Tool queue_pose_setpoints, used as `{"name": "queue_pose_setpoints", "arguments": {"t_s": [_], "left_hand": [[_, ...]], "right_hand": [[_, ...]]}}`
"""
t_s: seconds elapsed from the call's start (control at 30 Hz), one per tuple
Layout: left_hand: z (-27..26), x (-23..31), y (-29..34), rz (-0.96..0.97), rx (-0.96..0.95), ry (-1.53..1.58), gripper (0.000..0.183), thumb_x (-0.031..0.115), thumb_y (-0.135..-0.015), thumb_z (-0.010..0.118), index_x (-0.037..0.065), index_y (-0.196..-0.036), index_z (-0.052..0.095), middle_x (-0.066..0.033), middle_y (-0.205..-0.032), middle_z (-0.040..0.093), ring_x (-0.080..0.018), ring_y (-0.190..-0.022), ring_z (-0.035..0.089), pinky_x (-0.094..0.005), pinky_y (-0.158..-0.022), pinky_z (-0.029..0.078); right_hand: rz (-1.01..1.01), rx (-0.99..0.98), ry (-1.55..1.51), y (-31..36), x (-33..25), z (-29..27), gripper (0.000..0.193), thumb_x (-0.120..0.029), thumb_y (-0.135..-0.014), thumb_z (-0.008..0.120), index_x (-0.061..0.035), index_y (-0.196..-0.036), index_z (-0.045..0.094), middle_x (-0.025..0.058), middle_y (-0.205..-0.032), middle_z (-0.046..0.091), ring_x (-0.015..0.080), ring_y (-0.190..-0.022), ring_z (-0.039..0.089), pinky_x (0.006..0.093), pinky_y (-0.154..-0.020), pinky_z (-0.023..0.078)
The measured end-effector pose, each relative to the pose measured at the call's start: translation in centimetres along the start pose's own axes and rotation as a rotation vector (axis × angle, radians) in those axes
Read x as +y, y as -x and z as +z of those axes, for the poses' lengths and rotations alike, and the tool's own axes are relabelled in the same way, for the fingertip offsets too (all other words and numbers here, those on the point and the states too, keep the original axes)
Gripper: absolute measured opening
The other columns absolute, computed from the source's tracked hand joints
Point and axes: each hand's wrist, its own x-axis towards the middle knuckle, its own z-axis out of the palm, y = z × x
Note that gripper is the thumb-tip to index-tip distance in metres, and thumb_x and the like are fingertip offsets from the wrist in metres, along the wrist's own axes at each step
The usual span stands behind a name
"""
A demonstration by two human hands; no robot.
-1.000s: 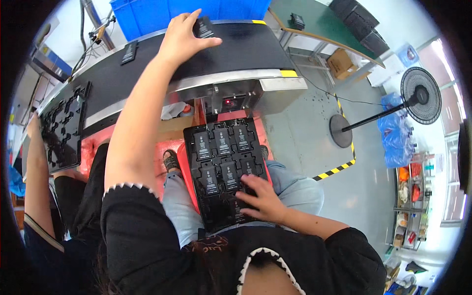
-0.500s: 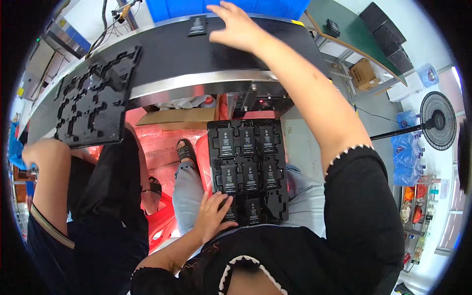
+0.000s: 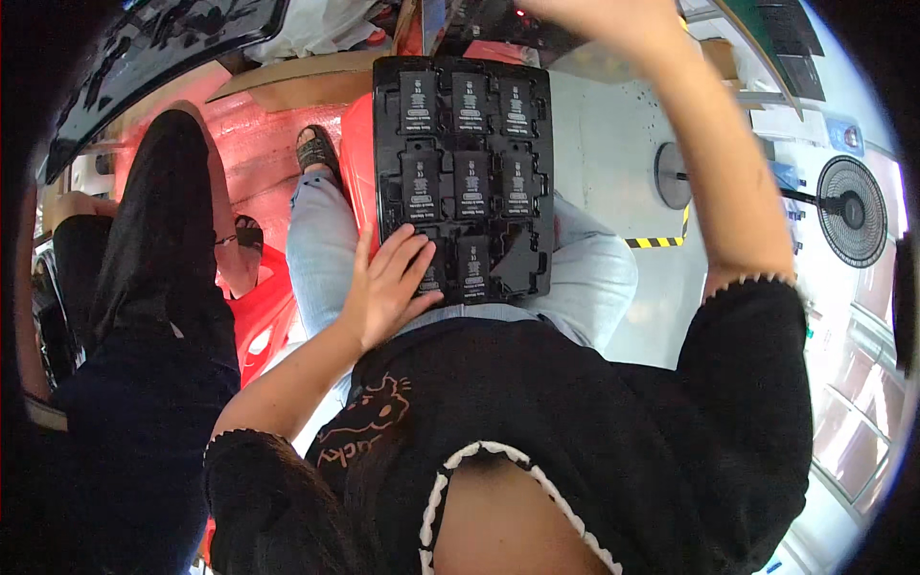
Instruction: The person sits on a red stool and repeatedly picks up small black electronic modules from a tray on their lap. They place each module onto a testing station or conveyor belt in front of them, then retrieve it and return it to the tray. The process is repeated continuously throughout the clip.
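Note:
A black plastic tray (image 3: 385, 144) lies on my lap, with moulded pockets in rows. Flat black battery packs (image 3: 471, 182) with pale print fill most of its pockets; the pocket at the near right (image 3: 518, 257) holds none. My left hand (image 3: 383, 283) rests on the tray's near left corner, fingers spread over the edge and partly covering a battery pack there. My right arm (image 3: 719, 144) reaches forward, and the upper picture edge cuts off my right hand (image 3: 570, 11). Its fingers are out of sight, so I cannot see what it touches.
Another person's dark-trousered leg (image 3: 153, 220) is at my left. A second black tray (image 3: 163, 67) spans the upper left. Beyond my tray lies a cardboard box (image 3: 297, 81). A black fan (image 3: 851, 211) stands at the right, and striped tape (image 3: 656, 242) marks the floor.
The view has tilted down, taking the dark work surface and the single battery pack on it out of sight. My right hand has slipped past the upper edge; my left stays on the tray.

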Motion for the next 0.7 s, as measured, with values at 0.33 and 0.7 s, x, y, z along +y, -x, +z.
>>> {"name": "queue_pose_setpoints", "arguments": {"t_s": [0.33, 0.7], "left_hand": [[-1.2, 3.1, -1.2, -0.193, 0.134, -0.030, 0.053, 0.023, -0.075, 0.075, 0.003, -0.122, 0.059, -0.0147, -0.130, 0.051, -0.0341, -0.128, 0.044, -0.0497, -0.111, 0.028], [-14.8, -0.9, -19.6, -0.311, 0.874, 1.626, 0.065, 0.046, -0.096, 0.053, 0.001, -0.139, 0.035, -0.0206, -0.141, 0.041, -0.0389, -0.129, 0.042, -0.0604, -0.104, 0.039]], "right_hand": [[0.428, -0.831, -0.311, 26.5, -19.5, -6.6, 0.070, -0.016, -0.080, 0.065, -0.0077, -0.144, 0.038, 0.0098, -0.153, 0.032, 0.0305, -0.143, 0.026, 0.0511, -0.113, 0.026], [0.514, -0.561, -0.303, 29.5, -23.5, -3.8, 0.050, -0.021, -0.093, 0.053, -0.0071, -0.141, 0.043, 0.0082, -0.154, 0.032, 0.0236, -0.144, 0.025, 0.0537, -0.114, 0.020]]}}
